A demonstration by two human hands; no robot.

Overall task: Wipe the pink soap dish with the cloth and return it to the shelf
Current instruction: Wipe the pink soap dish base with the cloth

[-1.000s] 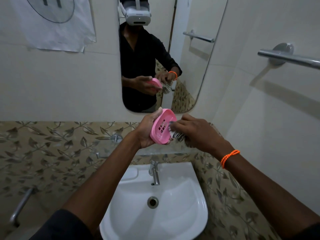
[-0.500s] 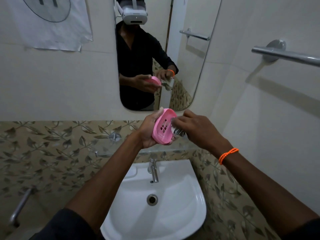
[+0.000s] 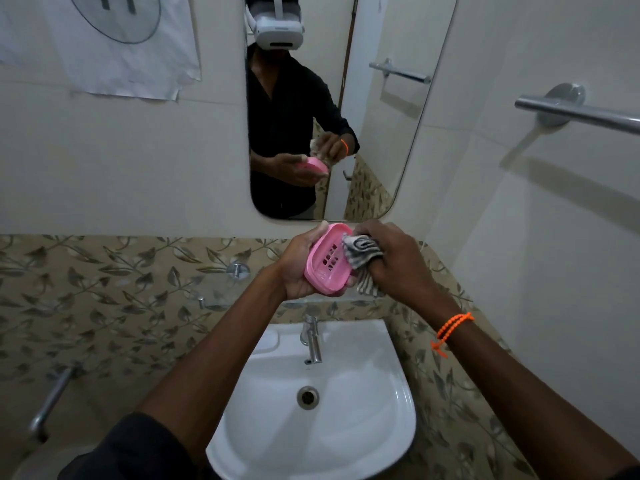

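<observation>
Above the white ceramic basin (image 3: 388, 441), left hand (image 3: 298, 268) fingers curl around the pink slotted plastic soap dish (image 3: 325, 261), right hand (image 3: 391, 261) fingers clench the striped grey-white cloth (image 3: 362, 252) against its inside.

A clear glass shelf (image 3: 214, 292) was fixed to the leaf-patterned tile wall on small chrome brackets (image 3: 237, 270), just above the white ceramic washbasin (image 3: 391, 424). Its visible left part carried nothing that could be made out; its right part was hidden behind the hands.
</observation>
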